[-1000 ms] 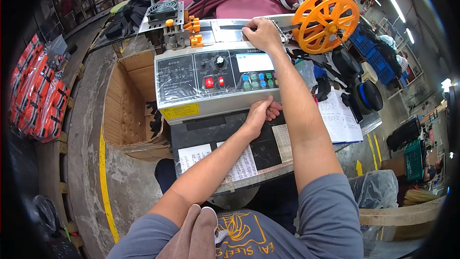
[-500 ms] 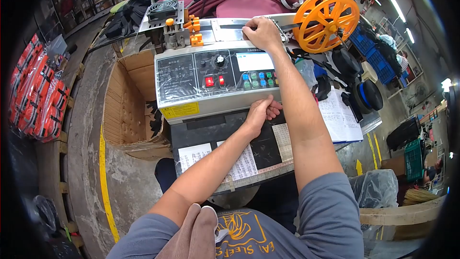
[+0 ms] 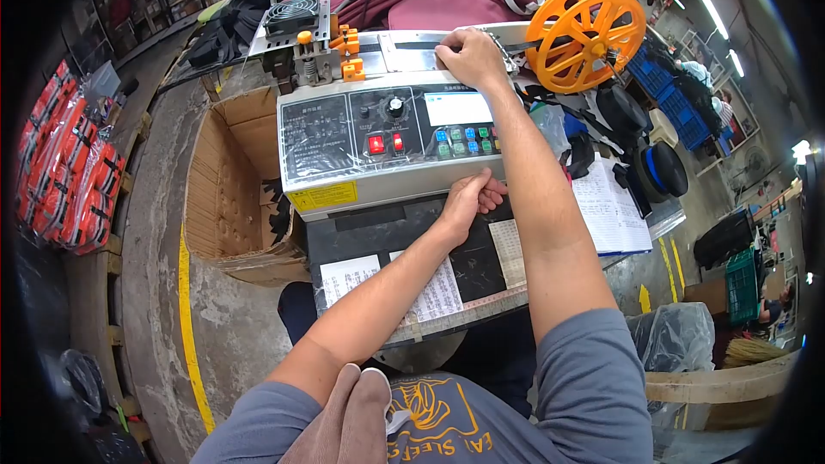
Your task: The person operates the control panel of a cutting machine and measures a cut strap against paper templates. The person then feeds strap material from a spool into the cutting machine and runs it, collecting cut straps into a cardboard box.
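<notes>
A white machine (image 3: 387, 192) with a dark control panel, red switches and a lit screen stands in front of me. My right hand (image 3: 473, 60) lies over the metal guide (image 3: 412, 58) on its top, fingers bent down round something hidden. A black strap (image 3: 418, 45) runs in this guide beside my thumb. My left hand (image 3: 475, 199) rests against the machine's lower front edge, its fingers curled together with nothing visible in them. To the right of the guide stands an orange reel (image 3: 595, 50). Orange knobs and a metal mechanism (image 3: 314, 60) sit at the guide's left end.
An open cardboard box (image 3: 225, 198) stands left of the machine. Written sheets (image 3: 430, 292) lie on the dark table (image 3: 344, 245), and an open notebook (image 3: 606, 206) at its right. Maroon fabric (image 3: 438, 9) is piled behind. Red wrapped goods (image 3: 69, 172) stand far left.
The orange reel has turned a little, its spokes now at another angle. Both hands have stayed in almost the same place.
</notes>
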Demonstrator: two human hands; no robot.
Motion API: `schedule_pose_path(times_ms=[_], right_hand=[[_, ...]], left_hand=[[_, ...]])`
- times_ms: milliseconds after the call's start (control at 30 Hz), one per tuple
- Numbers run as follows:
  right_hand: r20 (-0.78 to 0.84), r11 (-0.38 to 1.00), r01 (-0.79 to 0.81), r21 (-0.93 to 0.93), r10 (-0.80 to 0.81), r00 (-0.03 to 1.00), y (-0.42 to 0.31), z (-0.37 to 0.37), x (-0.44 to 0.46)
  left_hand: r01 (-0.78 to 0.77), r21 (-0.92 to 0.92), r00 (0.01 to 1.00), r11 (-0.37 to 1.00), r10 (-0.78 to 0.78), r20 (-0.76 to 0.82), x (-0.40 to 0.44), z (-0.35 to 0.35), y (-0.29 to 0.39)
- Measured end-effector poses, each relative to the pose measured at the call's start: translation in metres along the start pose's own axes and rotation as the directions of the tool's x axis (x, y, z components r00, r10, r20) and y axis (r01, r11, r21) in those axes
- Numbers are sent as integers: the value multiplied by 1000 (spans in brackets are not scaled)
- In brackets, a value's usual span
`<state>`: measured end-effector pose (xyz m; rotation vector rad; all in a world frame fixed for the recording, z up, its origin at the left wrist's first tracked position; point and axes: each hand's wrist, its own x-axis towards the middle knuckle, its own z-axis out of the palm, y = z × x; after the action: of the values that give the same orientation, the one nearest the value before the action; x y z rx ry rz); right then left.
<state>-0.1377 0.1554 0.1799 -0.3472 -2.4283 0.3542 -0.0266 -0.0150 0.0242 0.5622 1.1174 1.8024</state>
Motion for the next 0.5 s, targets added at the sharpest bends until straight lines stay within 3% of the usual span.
schedule_pose_path(times_ms=[500], right_hand=[[5,1000,-23,-12,23,1000,-3,-2,-1]], left_hand=[[4,1,1000,1000,-4,-5,-1,0,1]])
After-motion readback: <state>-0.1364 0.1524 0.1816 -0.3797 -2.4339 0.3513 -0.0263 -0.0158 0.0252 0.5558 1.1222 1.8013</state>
